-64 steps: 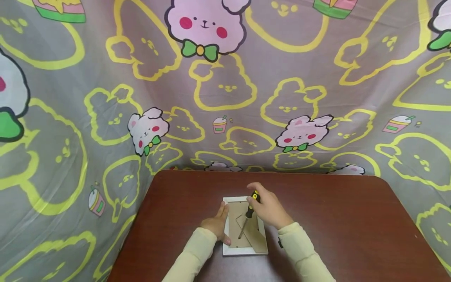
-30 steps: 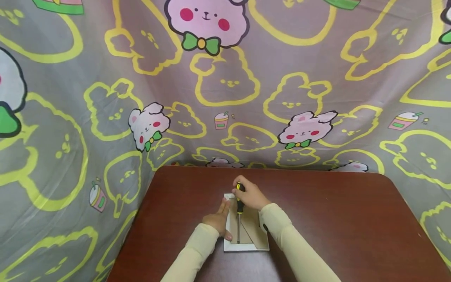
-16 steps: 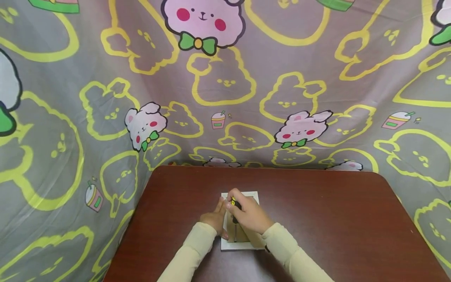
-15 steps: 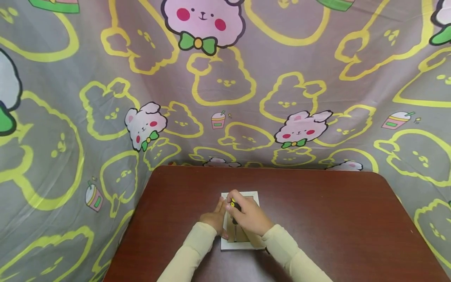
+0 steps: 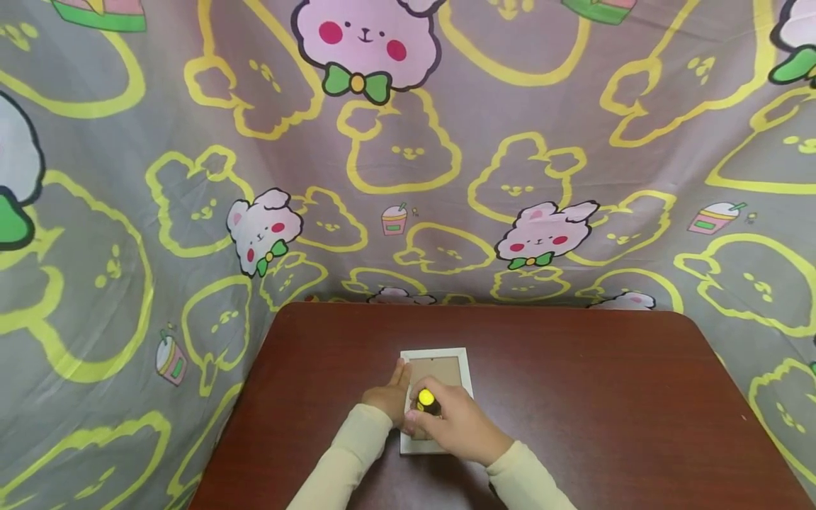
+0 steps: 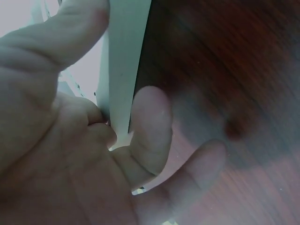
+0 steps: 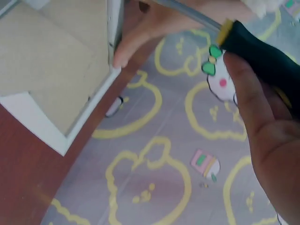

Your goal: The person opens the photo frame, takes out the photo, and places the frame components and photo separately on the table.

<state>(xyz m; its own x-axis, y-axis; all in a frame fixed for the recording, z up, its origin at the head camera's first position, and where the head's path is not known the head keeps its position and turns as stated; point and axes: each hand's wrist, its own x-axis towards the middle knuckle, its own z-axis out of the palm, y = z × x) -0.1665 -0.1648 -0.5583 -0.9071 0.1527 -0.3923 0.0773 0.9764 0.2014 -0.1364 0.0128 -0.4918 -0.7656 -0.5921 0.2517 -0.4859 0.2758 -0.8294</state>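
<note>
A white picture frame point(image 5: 468, 379) lies back up on the table, its brown backing board point(image 5: 446, 370) showing. My left hand point(image 5: 384, 399) rests along the frame's left side, fingers straight and pressing at the rim. In the left wrist view the white frame side point(image 6: 125, 56) stands beside thumb and fingers. My right hand point(image 5: 468, 427) grips a screwdriver point(image 5: 426, 398) over the frame, its yellow handle end facing the head camera. The right wrist view shows the dark handle point(image 7: 262, 54) and metal shaft; the tip is out of sight. A diagonal edge crosses the board there.
The dark red wooden table point(image 5: 605, 397) extends on both sides of the frame. Beyond its rounded far corners hangs a grey patterned cloth point(image 5: 433, 156), which also runs down the left side.
My right hand swings the screwdriver left across the backing board, then comes nearer the body, its handle tipping toward the head camera. My left hand stays at the frame's left side.
</note>
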